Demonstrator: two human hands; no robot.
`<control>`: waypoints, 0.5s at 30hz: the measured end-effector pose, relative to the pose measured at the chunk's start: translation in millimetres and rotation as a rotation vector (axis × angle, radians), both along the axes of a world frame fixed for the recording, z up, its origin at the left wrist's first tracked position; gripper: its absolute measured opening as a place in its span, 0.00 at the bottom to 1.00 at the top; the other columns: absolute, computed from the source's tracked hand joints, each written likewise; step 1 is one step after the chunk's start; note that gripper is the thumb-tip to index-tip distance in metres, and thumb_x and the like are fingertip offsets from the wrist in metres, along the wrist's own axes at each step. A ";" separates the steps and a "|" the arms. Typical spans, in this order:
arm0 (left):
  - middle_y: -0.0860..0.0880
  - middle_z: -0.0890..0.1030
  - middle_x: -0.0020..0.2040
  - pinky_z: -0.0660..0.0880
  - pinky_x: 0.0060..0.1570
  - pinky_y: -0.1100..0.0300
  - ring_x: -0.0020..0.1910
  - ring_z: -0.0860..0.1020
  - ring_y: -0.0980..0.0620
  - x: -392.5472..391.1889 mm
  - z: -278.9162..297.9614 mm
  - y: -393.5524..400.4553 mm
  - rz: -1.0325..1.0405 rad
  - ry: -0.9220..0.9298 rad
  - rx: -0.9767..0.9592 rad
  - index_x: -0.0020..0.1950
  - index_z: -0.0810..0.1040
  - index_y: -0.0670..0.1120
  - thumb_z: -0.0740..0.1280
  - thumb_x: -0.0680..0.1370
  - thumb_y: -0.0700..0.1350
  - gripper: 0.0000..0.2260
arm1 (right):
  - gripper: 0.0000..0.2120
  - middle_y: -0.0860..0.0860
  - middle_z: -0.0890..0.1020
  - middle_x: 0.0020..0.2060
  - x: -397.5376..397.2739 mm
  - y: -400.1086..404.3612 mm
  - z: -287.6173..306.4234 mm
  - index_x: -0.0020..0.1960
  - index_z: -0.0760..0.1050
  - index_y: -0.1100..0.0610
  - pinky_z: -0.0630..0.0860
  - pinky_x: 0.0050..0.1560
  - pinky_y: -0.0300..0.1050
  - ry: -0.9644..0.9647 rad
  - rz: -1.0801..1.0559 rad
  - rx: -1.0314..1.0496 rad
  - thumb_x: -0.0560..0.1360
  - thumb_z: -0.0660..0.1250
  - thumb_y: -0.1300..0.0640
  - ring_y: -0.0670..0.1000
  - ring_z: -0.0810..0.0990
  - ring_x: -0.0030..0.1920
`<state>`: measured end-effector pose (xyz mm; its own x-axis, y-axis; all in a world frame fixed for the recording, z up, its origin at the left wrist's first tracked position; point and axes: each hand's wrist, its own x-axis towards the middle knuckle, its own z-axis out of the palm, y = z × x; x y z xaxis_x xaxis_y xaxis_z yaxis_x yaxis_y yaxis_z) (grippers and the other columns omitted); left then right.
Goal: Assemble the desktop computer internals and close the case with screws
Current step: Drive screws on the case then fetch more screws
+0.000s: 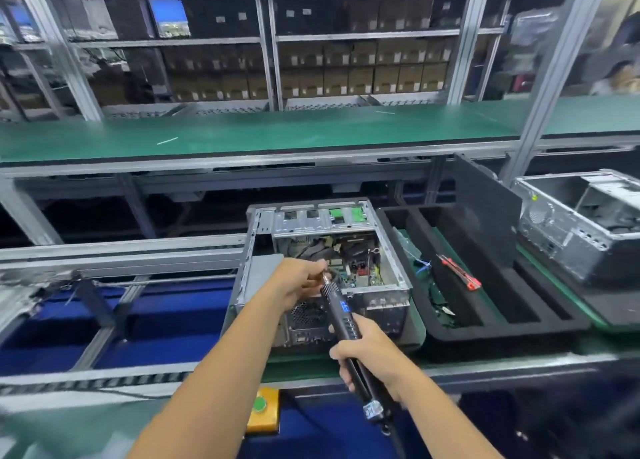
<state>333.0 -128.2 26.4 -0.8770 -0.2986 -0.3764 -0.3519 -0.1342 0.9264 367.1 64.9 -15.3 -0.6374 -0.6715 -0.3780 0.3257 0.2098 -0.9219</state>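
An open desktop computer case (388, 296) lies on the green bench in front of me, its motherboard and cables (356, 261) showing inside. My right hand (370, 354) grips the black body of an electric screwdriver (337, 306) with a lit blue display, its tip pointing up and away over the case. My left hand (301, 280) pinches the metal tip of the screwdriver with curled fingers. Whether a screw sits at the tip is too small to tell.
A black foam tray (485, 306) with a red-handled tool (460, 273) lies right of the case. A second open case (581, 223) stands at the far right. A yellow box with a green button (261, 410) sits near my left forearm. A conveyor frame runs at left.
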 end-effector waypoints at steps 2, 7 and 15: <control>0.49 0.82 0.32 0.71 0.24 0.65 0.23 0.74 0.59 4.2 -5.7 1.8 -0.003 -0.034 -0.026 0.47 0.80 0.39 0.69 0.78 0.43 0.07 | 0.35 0.56 0.77 0.29 10.4 0.7 -4.7 0.71 0.60 0.55 0.74 0.29 0.45 -0.042 0.008 -0.021 0.70 0.75 0.62 0.54 0.75 0.27; 0.45 0.85 0.39 0.73 0.25 0.65 0.28 0.80 0.57 13.9 -23.3 14.6 0.056 -0.085 -0.115 0.50 0.80 0.37 0.67 0.79 0.44 0.10 | 0.31 0.56 0.78 0.35 22.2 9.5 -14.1 0.61 0.66 0.54 0.75 0.32 0.47 -0.071 0.082 -0.075 0.65 0.79 0.62 0.54 0.76 0.28; 0.45 0.81 0.34 0.75 0.27 0.64 0.28 0.79 0.51 34.2 -53.9 64.4 0.234 -0.050 0.148 0.46 0.77 0.39 0.59 0.82 0.41 0.10 | 0.29 0.54 0.78 0.33 36.3 28.2 -41.0 0.61 0.66 0.53 0.75 0.31 0.46 -0.074 0.047 -0.021 0.65 0.73 0.65 0.54 0.75 0.28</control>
<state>367.2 -63.8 -27.4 -0.7695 -0.4298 -0.4723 -0.3405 -0.3496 0.8729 403.5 93.1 -56.4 -0.5756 -0.7084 -0.4085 0.3836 0.2072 -0.8999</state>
